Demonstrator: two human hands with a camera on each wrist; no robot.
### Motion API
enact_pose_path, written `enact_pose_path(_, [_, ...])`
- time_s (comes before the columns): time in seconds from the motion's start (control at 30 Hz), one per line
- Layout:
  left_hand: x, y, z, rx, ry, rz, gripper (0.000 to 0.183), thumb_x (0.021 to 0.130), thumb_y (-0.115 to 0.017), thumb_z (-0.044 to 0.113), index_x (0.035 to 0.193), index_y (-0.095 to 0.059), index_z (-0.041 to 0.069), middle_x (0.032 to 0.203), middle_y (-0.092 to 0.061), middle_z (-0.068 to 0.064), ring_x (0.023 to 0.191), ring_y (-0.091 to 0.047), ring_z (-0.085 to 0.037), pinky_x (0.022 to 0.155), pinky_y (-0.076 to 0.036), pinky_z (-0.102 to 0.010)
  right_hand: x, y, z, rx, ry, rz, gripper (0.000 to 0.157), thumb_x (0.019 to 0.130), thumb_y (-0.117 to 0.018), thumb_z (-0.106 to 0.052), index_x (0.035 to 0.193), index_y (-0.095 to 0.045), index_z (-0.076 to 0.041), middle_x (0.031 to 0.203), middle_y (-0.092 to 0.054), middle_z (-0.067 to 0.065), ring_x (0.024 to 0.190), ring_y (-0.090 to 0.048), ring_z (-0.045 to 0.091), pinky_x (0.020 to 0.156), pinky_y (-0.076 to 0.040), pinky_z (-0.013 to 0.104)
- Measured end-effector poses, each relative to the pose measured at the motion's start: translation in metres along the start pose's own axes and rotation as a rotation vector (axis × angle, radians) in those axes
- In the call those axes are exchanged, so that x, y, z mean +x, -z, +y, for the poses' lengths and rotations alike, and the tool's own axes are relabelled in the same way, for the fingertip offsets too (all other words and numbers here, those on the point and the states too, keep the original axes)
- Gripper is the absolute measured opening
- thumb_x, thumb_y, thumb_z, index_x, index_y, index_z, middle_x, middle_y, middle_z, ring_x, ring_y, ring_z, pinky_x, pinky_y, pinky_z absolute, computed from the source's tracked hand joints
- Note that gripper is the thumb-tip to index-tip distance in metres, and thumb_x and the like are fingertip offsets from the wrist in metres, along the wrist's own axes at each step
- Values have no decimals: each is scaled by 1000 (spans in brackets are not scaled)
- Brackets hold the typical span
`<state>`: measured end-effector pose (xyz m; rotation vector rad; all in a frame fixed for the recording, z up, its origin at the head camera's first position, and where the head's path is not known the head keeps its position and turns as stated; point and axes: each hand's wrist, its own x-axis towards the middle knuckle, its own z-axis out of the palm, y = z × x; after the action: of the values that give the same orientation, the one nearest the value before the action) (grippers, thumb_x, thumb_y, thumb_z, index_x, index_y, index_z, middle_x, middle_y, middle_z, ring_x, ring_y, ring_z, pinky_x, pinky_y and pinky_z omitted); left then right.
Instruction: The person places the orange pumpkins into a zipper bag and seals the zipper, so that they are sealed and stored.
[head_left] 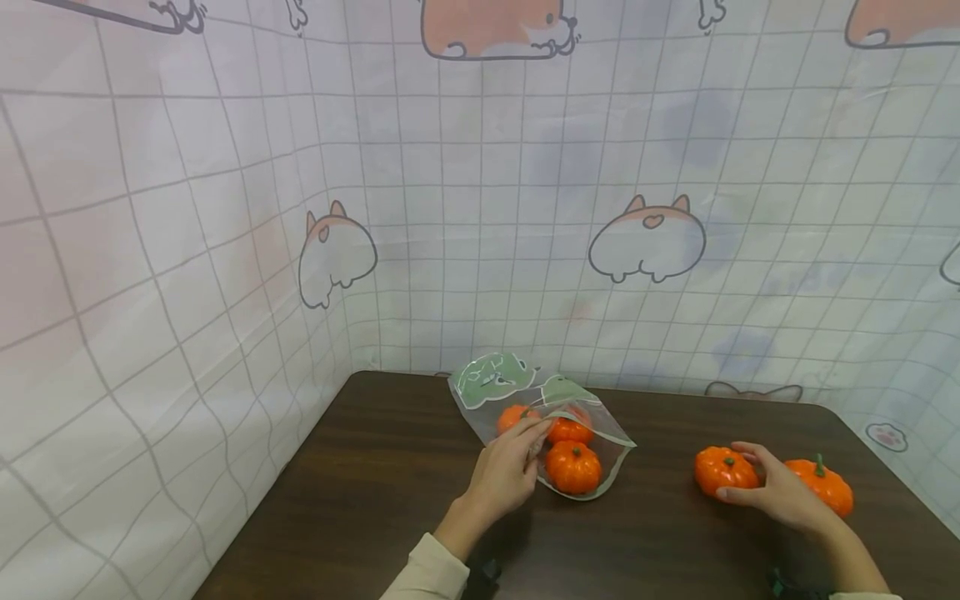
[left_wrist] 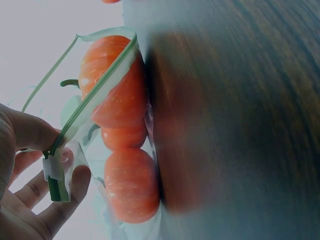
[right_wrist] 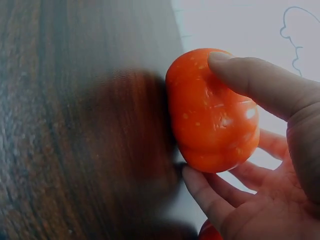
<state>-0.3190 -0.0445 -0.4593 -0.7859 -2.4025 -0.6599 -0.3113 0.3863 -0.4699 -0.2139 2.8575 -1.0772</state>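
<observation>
My left hand (head_left: pixel 504 471) pinches the rim of a clear zip bag (head_left: pixel 617 471) with a green print, lying on the table with its mouth toward me. In the left wrist view, thumb and fingers hold the green zip strip beside its white slider (left_wrist: pixel 52 168). Three orange toy pumpkins lie inside: a front pumpkin (head_left: pixel 573 468), a rear pumpkin (head_left: pixel 572 427), and a left pumpkin (head_left: pixel 516 417) partly behind the hand. To the right, my right hand (head_left: pixel 787 493) grips another small pumpkin (head_left: pixel 718 472) between thumb and fingers, at table level.
Just behind my right wrist, another orange pumpkin (head_left: pixel 831 488) with a green stem rests on the dark wooden table (head_left: pixel 360 483). A white grid-patterned curtain (head_left: pixel 487 208) with cartoon dogs stands along the table's back and sides.
</observation>
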Motion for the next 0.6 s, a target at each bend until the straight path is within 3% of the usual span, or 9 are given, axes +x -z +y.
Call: enact_pose_path(0.6, [-1, 1, 1, 1, -3, 9, 58, 83, -75, 3, 139, -64, 15, 135, -67, 0, 109, -71, -20, 81, -60, -37, -2, -4, -1, 5, 7, 18, 90, 93, -73, -39, 153, -25, 9, 151, -31, 45, 128, -46, 61, 95, -49, 64])
